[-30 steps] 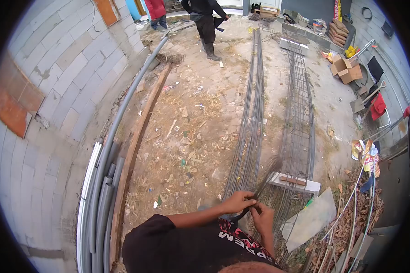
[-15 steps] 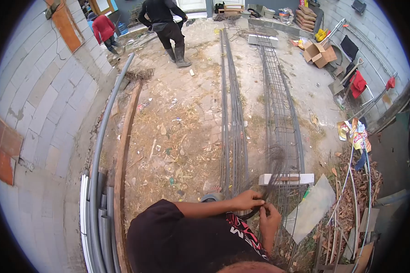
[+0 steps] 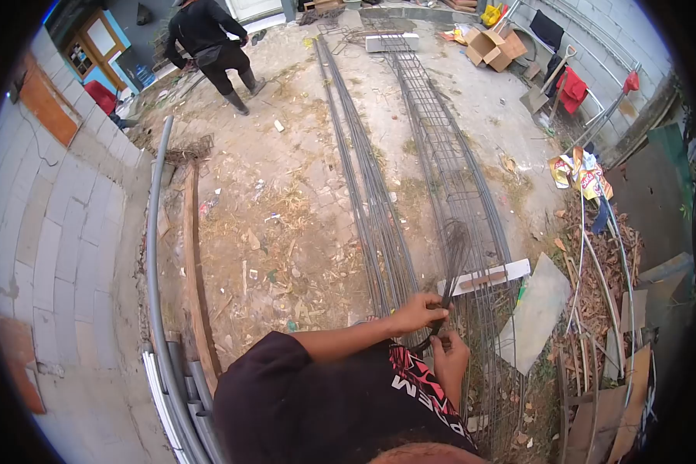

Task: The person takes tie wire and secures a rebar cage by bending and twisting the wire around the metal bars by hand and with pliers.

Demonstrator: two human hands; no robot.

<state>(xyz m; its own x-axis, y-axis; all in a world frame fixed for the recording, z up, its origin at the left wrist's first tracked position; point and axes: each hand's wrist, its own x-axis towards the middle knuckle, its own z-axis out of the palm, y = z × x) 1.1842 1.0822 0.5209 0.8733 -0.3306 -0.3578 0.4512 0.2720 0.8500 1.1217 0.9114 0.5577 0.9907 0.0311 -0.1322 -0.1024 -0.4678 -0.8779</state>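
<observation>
A bundle of thin dark wire (image 3: 455,251) fans upward, its lower end held by my left hand (image 3: 421,313), with the fingers pinched round it. Just below and to the right, my right hand (image 3: 450,354) has its fingers closed at the tail of the same bundle. Both hands are over the near end of a long rebar cage (image 3: 441,124), which rests on a white block (image 3: 487,278). Long steel rods (image 3: 363,162) lie on the ground to the left of the cage.
A person in black (image 3: 209,46) stands at the upper left, and another in red (image 3: 102,97) is partly hidden by the block wall (image 3: 69,224). Grey pipes (image 3: 156,232) and a timber (image 3: 192,255) lie left. A pale sheet (image 3: 535,317), sticks and a cardboard box (image 3: 495,48) are right.
The view has turned and shifted, so the cage and rods appear tilted and further left. My left hand has moved up along the wire bundle, slightly away from my right. The person in black has changed stance.
</observation>
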